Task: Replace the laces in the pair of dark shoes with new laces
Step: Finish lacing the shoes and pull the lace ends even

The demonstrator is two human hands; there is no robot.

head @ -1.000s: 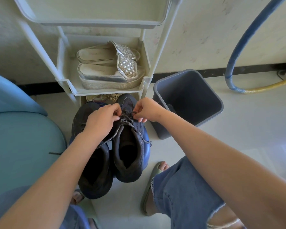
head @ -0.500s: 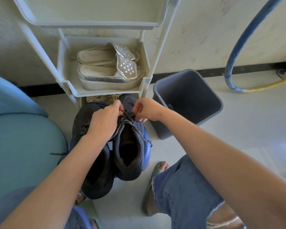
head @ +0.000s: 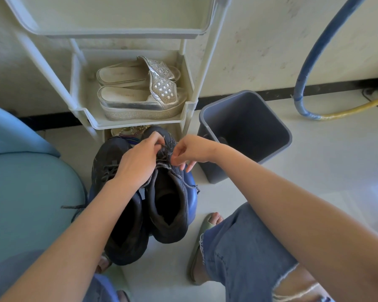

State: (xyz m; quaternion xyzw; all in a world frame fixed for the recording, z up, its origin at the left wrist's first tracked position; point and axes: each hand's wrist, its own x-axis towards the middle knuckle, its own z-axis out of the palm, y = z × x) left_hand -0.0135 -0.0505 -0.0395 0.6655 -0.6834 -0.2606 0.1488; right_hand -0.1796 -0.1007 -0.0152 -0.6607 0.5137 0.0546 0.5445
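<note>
The left dark boot [head: 120, 214] touches the right boot [head: 169, 205]; both stand on a blue stool [head: 192, 192]. Your left hand [head: 138, 164] pinches the right boot's grey lace [head: 162, 165] near its toe. Your right hand [head: 190, 151] meets the lace; I cannot tell whether it grasps.

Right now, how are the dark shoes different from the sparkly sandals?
The dark shoes are tall, closed and laced; the sparkly sandals are pale, open-backed, laceless. The dark shoes stand lower, with the left hand and right hand pinching one's laces; the sparkly sandals lie untouched on the rack shelf. Both are pairs.
</note>
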